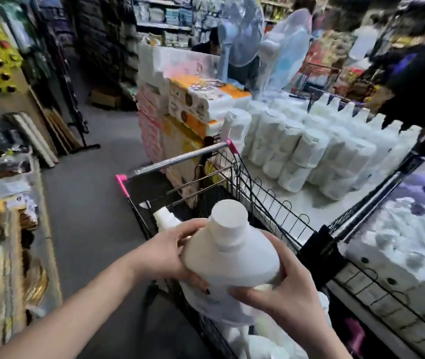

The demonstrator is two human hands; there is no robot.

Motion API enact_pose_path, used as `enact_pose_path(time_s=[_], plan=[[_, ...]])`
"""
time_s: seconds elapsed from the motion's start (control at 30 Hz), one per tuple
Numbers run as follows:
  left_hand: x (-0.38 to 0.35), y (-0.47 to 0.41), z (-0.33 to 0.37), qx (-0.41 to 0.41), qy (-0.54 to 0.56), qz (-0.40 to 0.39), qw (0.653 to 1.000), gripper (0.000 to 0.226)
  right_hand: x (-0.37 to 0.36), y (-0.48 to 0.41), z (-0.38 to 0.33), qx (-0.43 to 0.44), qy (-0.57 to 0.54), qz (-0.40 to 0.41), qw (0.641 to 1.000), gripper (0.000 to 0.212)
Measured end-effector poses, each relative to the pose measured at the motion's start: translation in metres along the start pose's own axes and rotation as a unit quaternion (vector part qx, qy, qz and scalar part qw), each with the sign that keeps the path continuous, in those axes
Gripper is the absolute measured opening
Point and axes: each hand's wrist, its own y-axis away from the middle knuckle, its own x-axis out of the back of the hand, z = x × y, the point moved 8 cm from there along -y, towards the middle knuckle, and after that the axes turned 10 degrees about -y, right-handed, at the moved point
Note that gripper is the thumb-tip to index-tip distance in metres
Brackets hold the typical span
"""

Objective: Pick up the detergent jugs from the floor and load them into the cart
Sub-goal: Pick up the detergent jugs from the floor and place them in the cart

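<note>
Jug (232, 255) matt white plastic; cart (266, 200) black wire metal, handle brushed steel.

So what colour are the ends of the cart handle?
Bright pink end caps, seen in the head view.

Store aisle; fine detail is blurred. A grey floor (84, 193) runs between crowded goods shelves (1, 182) on the left and a stack of orange and pink wrapped packs (180, 107) at centre. Flat boards (35, 141) lean against the left shelving, beside a black floor stand (76, 117). A cardboard box (105, 98) sits on the floor farther back. Stocked shelves (164, 19) along the far wall are lit more brightly than the dim aisle. A person in a pale translucent covering (289, 45) stands at the back; a person in dark clothing (418, 81) is at right.
</note>
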Motion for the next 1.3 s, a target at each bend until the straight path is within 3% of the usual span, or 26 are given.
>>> enact_pose_path(time_s=[0.4, 0.7, 0.8, 0.97, 1.1, 1.3], plan=[[0.025, -0.167, -0.010, -0.028, -0.079, -0.138, 0.987, 0.093, 0.028, -0.117, 0.038, 0.003, 0.053, 0.120, 0.991, 0.091], [0.010, -0.252, -0.083, -0.011, -0.141, -0.227, 0.963, 0.050, -0.002, -0.172, 0.097, -0.051, 0.155, 0.163, 0.973, 0.091], [0.000, -0.273, -0.104, -0.046, -0.162, -0.247, 0.954, 0.055, -0.015, -0.182, 0.124, -0.093, 0.163, 0.180, 0.965, 0.094], [-0.013, -0.290, -0.134, -0.064, -0.108, -0.279, 0.952, 0.069, -0.027, -0.195, 0.162, -0.145, 0.188, 0.166, 0.957, 0.096], [0.001, -0.303, -0.152, -0.041, -0.038, -0.243, 0.968, 0.106, -0.031, -0.205, 0.180, -0.162, 0.204, 0.167, 0.951, 0.098], [0.030, -0.316, -0.148, -0.075, -0.055, -0.167, 0.982, 0.100, -0.046, -0.230, 0.204, -0.179, 0.195, 0.136, 0.955, 0.100]])
